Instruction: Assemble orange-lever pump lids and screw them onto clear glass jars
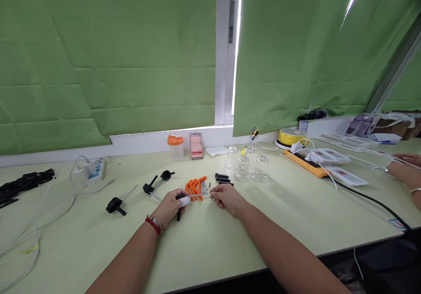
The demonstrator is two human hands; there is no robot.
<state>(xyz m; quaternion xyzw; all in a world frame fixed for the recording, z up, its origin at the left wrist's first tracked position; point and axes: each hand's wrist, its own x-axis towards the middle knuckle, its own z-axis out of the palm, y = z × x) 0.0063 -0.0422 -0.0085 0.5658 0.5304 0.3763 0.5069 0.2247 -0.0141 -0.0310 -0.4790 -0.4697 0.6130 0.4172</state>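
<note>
My left hand is closed around a black-handled tool with a thin metal rod that points right. White wrapping covers one of its fingers. At the rod's tip, my right hand has its fingers pinched together; what they hold, if anything, is too small to tell. Just beyond the rod lie several orange hooked pieces, with small metal screws beside them. Black ribbed pieces rest behind my right hand. Left of my hands are black-knobbed rods and another black knob.
Upturned glasses stand behind my right hand, near an orange-lidded cup and a pink box. White cables and a power strip lie left. An orange power strip and another person's hands are at right.
</note>
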